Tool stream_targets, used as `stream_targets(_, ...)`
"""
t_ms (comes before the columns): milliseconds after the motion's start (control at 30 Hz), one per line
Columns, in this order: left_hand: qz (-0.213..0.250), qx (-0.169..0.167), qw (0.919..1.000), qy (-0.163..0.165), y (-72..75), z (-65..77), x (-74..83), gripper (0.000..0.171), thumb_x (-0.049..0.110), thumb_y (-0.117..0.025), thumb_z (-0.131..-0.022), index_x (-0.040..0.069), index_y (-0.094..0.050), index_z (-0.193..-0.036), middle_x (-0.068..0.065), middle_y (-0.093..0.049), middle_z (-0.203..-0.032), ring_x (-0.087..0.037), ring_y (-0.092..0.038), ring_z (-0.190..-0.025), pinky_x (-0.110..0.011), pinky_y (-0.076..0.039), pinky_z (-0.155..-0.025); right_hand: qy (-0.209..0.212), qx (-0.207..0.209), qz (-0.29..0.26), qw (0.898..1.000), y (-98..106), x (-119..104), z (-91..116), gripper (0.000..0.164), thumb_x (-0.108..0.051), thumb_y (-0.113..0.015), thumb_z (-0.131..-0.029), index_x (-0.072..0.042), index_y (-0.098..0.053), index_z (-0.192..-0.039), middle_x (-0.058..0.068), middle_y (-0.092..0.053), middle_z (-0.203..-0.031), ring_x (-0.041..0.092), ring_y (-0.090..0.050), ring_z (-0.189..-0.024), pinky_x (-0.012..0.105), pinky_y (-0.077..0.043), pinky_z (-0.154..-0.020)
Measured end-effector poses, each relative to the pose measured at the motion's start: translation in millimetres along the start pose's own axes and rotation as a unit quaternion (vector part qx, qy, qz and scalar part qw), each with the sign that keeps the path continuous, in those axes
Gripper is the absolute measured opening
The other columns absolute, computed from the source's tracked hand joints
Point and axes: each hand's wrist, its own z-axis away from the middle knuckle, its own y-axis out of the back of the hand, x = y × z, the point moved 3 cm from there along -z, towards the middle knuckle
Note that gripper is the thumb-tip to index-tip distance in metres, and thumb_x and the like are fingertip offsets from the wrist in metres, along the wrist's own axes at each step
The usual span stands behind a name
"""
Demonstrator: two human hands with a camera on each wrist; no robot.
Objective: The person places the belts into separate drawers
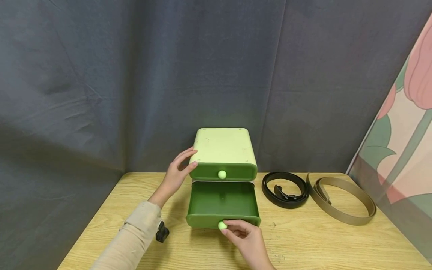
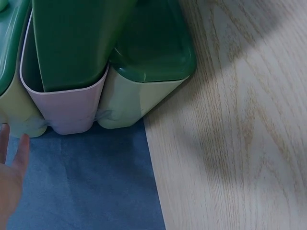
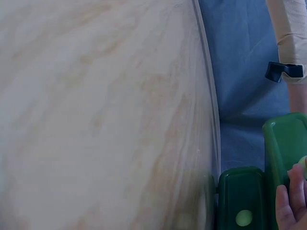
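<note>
A small drawer cabinet (image 1: 224, 144) with a pale yellow-green top stands on the table. My left hand (image 1: 177, 172) rests on the top's left edge, fingers stretched and slightly spread; in the left wrist view only part of that hand (image 2: 10, 184) shows. One dark green drawer (image 1: 222, 198) below the top one is pulled out, and nothing is seen inside it. With thumb and fingers my right hand (image 1: 248, 238) pinches the round light green knob (image 1: 222, 225) of this drawer. The upper drawer (image 1: 206, 171) is closed. In the left wrist view the pulled-out drawer (image 2: 72, 48) sits in a pink shell (image 2: 72, 110).
Right of the cabinet lie a coiled black belt (image 1: 287, 204) and a coiled brown belt (image 1: 357, 219) on the wooden table (image 1: 303, 243). Behind hangs a grey curtain (image 1: 202, 75). A flower-patterned panel (image 1: 401, 150) borders the right side.
</note>
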Motion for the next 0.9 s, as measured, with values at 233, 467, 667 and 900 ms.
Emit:
stream_targets(233,-0.001,-0.002,1.0,0.0,0.5,-0.8,-2.8,0.045,0.015,-0.059,-0.101,0.001,-0.051,-0.143,-0.014,-0.033,-0.157,-0.03,-0.03,-0.143,-0.057,-0.035,-0.107,0.003,0.0,0.0,1.0,-0.5,1.4,1.3,0.026,-0.014,-0.08,-0.084,-0.004,-0.076,-0.107,0.008,-0.075,-0.091,0.014,-0.068,-0.078,0.025,-0.055,-0.069)
stream_targets(467,0.001,-0.003,1.0,-0.001,0.8,-0.6,-3.1,0.045,0.014,-0.06,-0.1,0.0,-0.051,-0.142,-0.014,-0.034,-0.157,-0.031,-0.03,-0.143,-0.057,-0.035,-0.107,0.008,-0.026,-0.023,0.999,3.1,-1.1,5.2,0.029,-0.012,-0.077,-0.086,0.001,-0.073,-0.112,0.013,-0.074,-0.099,0.023,-0.072,-0.087,0.033,-0.058,-0.075)
stream_targets(667,0.0,-0.003,1.0,-0.002,0.4,-1.0,-3.5,0.045,0.013,-0.06,-0.1,0.0,-0.051,-0.142,-0.013,-0.034,-0.157,-0.03,-0.03,-0.143,-0.058,-0.035,-0.107,0.021,0.001,0.037,0.999,21.0,-2.5,12.2,0.024,-0.014,-0.078,-0.086,-0.004,-0.075,-0.108,0.012,-0.074,-0.098,0.012,-0.071,-0.086,0.026,-0.056,-0.076)
stream_targets(900,0.01,0.001,1.0,0.001,0.0,-1.0,-5.6,0.045,0.013,-0.06,-0.1,0.0,-0.051,-0.142,-0.013,-0.034,-0.157,-0.031,-0.031,-0.143,-0.057,-0.035,-0.107,0.08,0.013,0.097,0.992,53.1,-9.7,20.1,0.02,-0.009,-0.078,-0.085,-0.007,-0.076,-0.104,0.009,-0.074,-0.095,0.008,-0.069,-0.082,0.029,-0.056,-0.073)
